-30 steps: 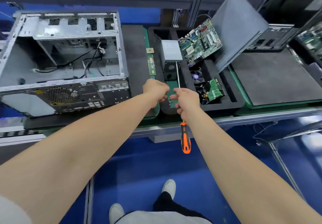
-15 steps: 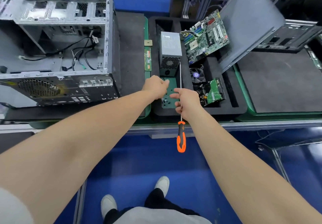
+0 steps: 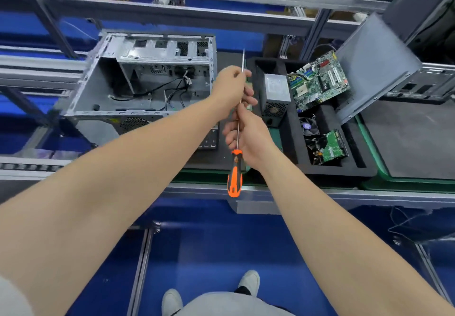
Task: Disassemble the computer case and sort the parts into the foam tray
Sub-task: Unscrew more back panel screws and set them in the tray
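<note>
To the left of the grip, on the bench [image 3: 320,194], the computer case [image 3: 147,82] lies with its open side facing up, stripped to bare metal with a few loose black cables [image 3: 157,89] inside. To the right of the grip sits the black foam tray [image 3: 332,170]. Its pockets hold a grey power supply [image 3: 275,91], a green motherboard [image 3: 320,82] propped at a tilt, a small fan [image 3: 307,125] and, closest to the person, a hard drive [image 3: 331,148] with its green board showing. A grey side panel [image 3: 376,64] leans tilted further right, its low edge at the tray, beside a dark mat [image 3: 413,138].

Between case and tray, both hands hold a long screwdriver [image 3: 235,173] up in the air. The left hand [image 3: 231,89] pinches the thin steel shaft near its far end, the tip sticking out beyond the fingers. The right hand [image 3: 248,136], just nearer the person, has its fingers curled round the shaft lower down. The orange-and-black handle hangs free below that hand, pointing back at the person. Under it all are a blue floor [image 3: 209,254] and a pair of white shoes [image 3: 250,281].
</note>
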Tool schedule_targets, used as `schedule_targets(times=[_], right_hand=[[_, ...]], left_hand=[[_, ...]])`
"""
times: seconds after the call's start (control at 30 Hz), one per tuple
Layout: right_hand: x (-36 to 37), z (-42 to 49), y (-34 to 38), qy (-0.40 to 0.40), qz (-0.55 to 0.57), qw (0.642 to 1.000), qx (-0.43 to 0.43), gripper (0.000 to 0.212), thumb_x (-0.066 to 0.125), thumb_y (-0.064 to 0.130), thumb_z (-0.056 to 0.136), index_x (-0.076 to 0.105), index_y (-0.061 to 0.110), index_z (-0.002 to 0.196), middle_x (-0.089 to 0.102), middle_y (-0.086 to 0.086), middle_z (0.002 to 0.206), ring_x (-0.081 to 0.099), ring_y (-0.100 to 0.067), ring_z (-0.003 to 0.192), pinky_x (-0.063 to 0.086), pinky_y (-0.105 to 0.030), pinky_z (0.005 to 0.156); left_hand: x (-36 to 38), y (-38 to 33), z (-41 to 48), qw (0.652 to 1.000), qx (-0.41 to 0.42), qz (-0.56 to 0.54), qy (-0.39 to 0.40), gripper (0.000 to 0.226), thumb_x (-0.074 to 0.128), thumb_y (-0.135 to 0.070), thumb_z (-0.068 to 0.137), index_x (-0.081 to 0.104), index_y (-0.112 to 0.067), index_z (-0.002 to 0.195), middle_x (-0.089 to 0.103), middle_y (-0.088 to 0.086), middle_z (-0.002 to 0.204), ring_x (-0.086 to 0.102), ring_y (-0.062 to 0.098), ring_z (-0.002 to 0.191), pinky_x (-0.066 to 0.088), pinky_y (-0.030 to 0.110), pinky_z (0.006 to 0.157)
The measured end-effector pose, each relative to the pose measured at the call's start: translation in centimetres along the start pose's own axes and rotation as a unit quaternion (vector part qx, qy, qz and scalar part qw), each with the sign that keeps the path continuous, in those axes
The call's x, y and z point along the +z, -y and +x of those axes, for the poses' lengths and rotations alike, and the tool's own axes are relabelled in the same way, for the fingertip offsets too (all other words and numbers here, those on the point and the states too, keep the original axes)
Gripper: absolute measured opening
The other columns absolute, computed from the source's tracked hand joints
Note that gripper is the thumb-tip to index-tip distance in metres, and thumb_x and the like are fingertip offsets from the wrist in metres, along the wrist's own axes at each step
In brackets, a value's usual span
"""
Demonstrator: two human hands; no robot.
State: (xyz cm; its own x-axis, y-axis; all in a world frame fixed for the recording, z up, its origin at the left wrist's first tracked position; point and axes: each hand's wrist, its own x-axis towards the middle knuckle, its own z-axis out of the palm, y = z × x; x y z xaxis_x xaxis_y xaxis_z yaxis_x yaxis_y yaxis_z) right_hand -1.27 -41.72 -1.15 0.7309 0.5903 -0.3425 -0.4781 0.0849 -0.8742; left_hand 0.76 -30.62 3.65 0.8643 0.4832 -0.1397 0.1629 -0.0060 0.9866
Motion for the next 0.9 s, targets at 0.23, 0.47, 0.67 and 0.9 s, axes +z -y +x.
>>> schedule_targets(times=[0.23, 0.47, 0.67, 0.9], right_hand=[[10.9, -3.8, -4.5, 0.092, -0.021, 0.993, 0.069, 0.045, 0.044, 0.057, 0.109, 0.051, 0.020, 0.083, 0.057, -0.009, 0.062, 0.038, -0.018, 0.042, 0.036, -0.026, 0.039], [18.0, -6.7, -10.5, 0.109, -0.046, 0.985, 0.123, 0.050, 0.041, 0.051, 0.110, 0.047, 0.023, 0.069, 0.050, -0.007, 0.063, 0.034, -0.019, 0.044, 0.027, -0.028, 0.040], [19.4, -9.1, -14.8, 0.107, -0.099, 0.975, 0.169, 0.058, 0.043, 0.058, 0.107, 0.039, 0.021, 0.062, 0.043, -0.008, 0.059, 0.029, -0.022, 0.043, 0.026, -0.024, 0.038], [17.1, -10.3, -18.0, 0.103, -0.131, 0.963, 0.213, 0.059, 0.048, 0.060, 0.103, 0.039, 0.021, 0.058, 0.046, -0.007, 0.057, 0.031, -0.021, 0.041, 0.027, -0.027, 0.040]], left_hand=[[-12.4, -1.2, -3.0, 0.990, -0.028, -0.092, -0.102, 0.041, 0.030, -0.006, 0.103, 0.040, -0.019, 0.141, 0.070, 0.012, 0.100, 0.051, 0.015, 0.041, 0.042, 0.024, 0.042], [-22.1, 2.5, -7.9, 0.984, -0.040, -0.090, -0.151, 0.038, 0.031, -0.010, 0.109, 0.046, -0.032, 0.136, 0.072, 0.017, 0.083, 0.064, 0.023, 0.052, 0.054, 0.029, 0.050], [-24.7, 6.6, -10.8, 0.972, -0.056, -0.095, -0.208, 0.020, 0.032, -0.016, 0.111, 0.046, -0.022, 0.123, 0.070, 0.015, 0.078, 0.062, 0.021, 0.047, 0.048, 0.027, 0.043], [-23.0, 12.0, -11.9, 0.941, -0.081, -0.083, -0.319, 0.007, 0.033, -0.013, 0.108, 0.038, -0.012, 0.112, 0.069, 0.013, 0.069, 0.057, 0.015, 0.035, 0.041, 0.022, 0.034]])
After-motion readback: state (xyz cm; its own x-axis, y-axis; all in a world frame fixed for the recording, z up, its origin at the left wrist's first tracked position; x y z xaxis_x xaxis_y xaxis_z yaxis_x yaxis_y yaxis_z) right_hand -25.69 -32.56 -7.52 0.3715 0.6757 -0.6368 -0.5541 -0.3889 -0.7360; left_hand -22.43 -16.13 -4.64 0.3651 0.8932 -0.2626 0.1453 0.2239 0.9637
